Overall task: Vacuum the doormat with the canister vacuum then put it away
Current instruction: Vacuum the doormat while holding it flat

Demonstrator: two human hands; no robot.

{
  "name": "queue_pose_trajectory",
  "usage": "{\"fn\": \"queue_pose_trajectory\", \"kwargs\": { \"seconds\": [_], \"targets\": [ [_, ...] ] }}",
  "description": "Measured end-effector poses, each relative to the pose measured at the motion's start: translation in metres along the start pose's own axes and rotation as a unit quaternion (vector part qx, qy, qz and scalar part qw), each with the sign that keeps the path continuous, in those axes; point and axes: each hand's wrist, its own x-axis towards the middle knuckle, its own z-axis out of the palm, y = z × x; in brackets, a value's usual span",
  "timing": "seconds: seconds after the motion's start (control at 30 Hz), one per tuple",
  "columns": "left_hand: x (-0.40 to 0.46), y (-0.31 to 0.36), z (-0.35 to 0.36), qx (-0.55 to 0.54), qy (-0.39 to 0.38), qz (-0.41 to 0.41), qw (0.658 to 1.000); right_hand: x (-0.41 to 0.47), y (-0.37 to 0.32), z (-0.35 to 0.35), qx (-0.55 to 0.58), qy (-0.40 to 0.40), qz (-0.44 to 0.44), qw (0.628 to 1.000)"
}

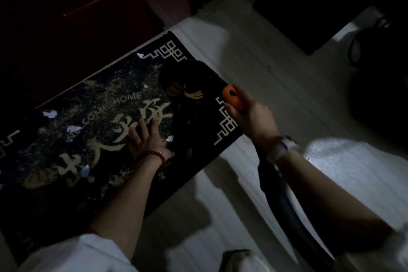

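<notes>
Left hand (148, 139): fingers spread and straight, palm pressed flat on the doormat (106, 130), near its middle, over the pale lettering. A bracelet of dark red beads (155, 156) sits at that wrist.

Right hand (249, 118): fingers curled round the orange handle (233, 97) of the vacuum hose, held just off the mat's right-hand edge, by the white fret pattern at the corner. A pale wristband (281, 147) sits at that wrist. The dark hose (284, 203) runs from below this hand along the forearm toward the lower edge of the view.

A dark nozzle head (189, 81) with amber markings lies on the mat ahead of the handle; its join to the handle is lost in shadow.

The doormat is dark, lies at an angle on the pale floor (254, 55), with one long edge against a dark reddish door (92, 13). White paper scraps (50, 114) lie scattered over it.

A dark rounded body (379, 81), probably the canister, stands on the floor at the right, well apart from the mat. Lighting is poor; its details cannot be told.
</notes>
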Motion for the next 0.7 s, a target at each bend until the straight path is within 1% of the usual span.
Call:
{"fn": "queue_pose_trajectory", "kwargs": {
  "seconds": [0.1,0.17,0.23,0.33,0.43,0.5,0.57,0.63,0.7],
  "targets": [
    [0.001,-0.003,0.002,0.005,0.009,0.001,1.000,0.027,-0.011,0.004,0.011,-0.007,-0.008,1.000],
    [0.002,-0.005,0.002,0.002,0.001,0.003,1.000,0.018,0.003,0.004,0.009,-0.012,0.006,1.000],
    [0.002,-0.006,0.002,0.000,-0.001,0.012,1.000,-0.010,0.024,0.004,-0.001,-0.012,0.019,1.000],
    [-0.001,-0.007,0.006,0.010,0.019,0.011,1.000,-0.064,0.055,0.000,-0.009,-0.010,0.047,0.999],
    [-0.004,-0.006,0.008,0.015,0.034,0.008,0.999,-0.105,0.070,-0.004,-0.040,-0.023,0.088,0.995],
    [-0.005,-0.006,0.007,0.020,0.039,0.019,0.999,-0.108,0.068,0.000,-0.040,-0.035,0.078,0.996],
    [-0.007,-0.006,0.008,0.046,0.058,0.036,0.997,-0.095,0.058,0.003,-0.053,-0.042,0.047,0.997],
    [-0.013,-0.005,0.013,0.078,0.104,0.070,0.989,-0.078,0.048,0.008,-0.083,-0.055,0.009,0.995],
    [-0.023,-0.005,0.023,0.088,0.151,0.108,0.979,-0.067,0.041,0.009,-0.084,-0.055,-0.005,0.995]
  ]
}}
